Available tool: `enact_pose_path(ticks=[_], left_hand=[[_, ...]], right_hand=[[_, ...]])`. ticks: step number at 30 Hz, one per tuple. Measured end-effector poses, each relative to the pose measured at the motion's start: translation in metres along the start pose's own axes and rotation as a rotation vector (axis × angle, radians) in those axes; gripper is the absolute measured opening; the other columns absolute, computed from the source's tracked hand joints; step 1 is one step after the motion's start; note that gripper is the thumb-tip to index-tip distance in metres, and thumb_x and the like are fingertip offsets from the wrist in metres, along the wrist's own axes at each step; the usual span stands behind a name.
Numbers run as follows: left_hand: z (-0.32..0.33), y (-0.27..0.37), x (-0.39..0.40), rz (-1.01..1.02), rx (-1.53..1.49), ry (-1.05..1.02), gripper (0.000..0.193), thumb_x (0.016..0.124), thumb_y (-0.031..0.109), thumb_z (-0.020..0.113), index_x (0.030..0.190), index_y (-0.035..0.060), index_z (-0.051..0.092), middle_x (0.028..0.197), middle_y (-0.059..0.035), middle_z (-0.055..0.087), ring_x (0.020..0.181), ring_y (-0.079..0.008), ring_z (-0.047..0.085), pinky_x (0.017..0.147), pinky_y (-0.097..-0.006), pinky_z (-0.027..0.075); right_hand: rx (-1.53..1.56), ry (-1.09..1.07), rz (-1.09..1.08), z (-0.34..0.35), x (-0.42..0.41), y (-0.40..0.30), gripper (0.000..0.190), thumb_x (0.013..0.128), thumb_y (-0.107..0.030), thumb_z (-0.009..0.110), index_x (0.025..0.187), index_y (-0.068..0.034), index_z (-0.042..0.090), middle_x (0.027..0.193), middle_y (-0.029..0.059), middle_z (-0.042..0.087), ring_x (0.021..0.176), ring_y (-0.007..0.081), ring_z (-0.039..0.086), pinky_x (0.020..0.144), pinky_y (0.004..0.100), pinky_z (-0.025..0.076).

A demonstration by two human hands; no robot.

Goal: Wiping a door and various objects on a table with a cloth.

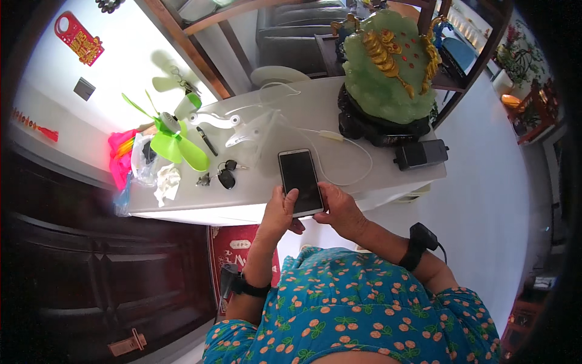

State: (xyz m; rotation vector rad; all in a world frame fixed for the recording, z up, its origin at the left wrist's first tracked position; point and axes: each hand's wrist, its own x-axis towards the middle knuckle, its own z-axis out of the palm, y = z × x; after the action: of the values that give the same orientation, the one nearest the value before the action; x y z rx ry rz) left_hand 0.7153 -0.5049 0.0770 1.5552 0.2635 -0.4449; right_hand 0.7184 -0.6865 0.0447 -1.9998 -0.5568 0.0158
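Observation:
Both my hands hold a smartphone (301, 182) with a dark screen and a pale frame, low over the front edge of a white tabletop (236, 193). My left hand (279, 211) grips its lower left side, the thumb lying over the screen. On the lower right side, my right hand (338, 209) has its fingers against the edge. A white cable (363, 170) with a pale connector loops on the table just right of the phone. Left of it lie keys with black fobs (227, 179), a black pen (207, 141) and a clear plastic bag (268, 132).
A green fan (179, 148), a crumpled tissue (167, 182) and plastic bags (144, 161) occupy the table's left end. At the right stand a green stone carving (386, 68) on a black base and a black box-like device (422, 154). A dark door (150, 268) is at the lower left.

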Motion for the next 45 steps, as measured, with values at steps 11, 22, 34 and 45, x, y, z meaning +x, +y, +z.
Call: enact_pose_path(ticks=[11,22,34,45], left_hand=[[0.01,0.012,0.003,0.025,0.522,0.183,0.047,0.094,0.038,0.048,0.112,-0.0042,0.039,0.07,-0.0187,0.059,0.042,-0.0248,0.058,0.037,-0.0351,0.047],[-0.009,0.001,0.028,0.139,0.73,0.194,0.051,0.095,0.036,0.044,0.126,-0.004,0.04,0.09,-0.0314,0.06,0.084,-0.0458,0.059,0.075,-0.0514,0.045],[-0.025,0.011,0.028,0.091,0.407,0.189,0.044,0.093,0.03,0.049,0.124,-0.0014,0.045,0.06,-0.0157,0.057,0.04,-0.0256,0.053,0.048,-0.0389,0.046],[-0.039,0.012,0.047,0.632,0.862,0.734,0.059,0.079,0.013,0.067,0.13,0.0055,0.038,0.094,-0.0177,0.055,0.079,-0.0386,0.06,0.069,-0.0439,0.049]], right_hand=[[-0.214,0.075,-0.036,0.002,0.013,-0.003,0.057,0.065,-0.005,0.071,0.116,0.004,0.048,0.089,0.0184,0.058,0.076,0.0302,0.061,0.068,0.0369,0.051],[-0.477,-0.019,0.076,0.004,0.032,0.0,0.065,0.066,-0.021,0.074,0.119,0.007,0.047,0.092,0.0199,0.061,0.078,0.0326,0.063,0.067,0.0392,0.052],[-0.558,0.014,0.156,0.0,0.046,0.002,0.061,0.068,-0.025,0.074,0.119,-0.002,0.049,0.077,0.0149,0.064,0.07,0.0323,0.064,0.064,0.0397,0.051],[-0.351,0.181,-0.043,-0.002,0.027,0.021,0.043,0.074,-0.007,0.067,0.114,-0.004,0.051,0.071,0.0099,0.059,0.064,0.0271,0.06,0.06,0.0372,0.049]])
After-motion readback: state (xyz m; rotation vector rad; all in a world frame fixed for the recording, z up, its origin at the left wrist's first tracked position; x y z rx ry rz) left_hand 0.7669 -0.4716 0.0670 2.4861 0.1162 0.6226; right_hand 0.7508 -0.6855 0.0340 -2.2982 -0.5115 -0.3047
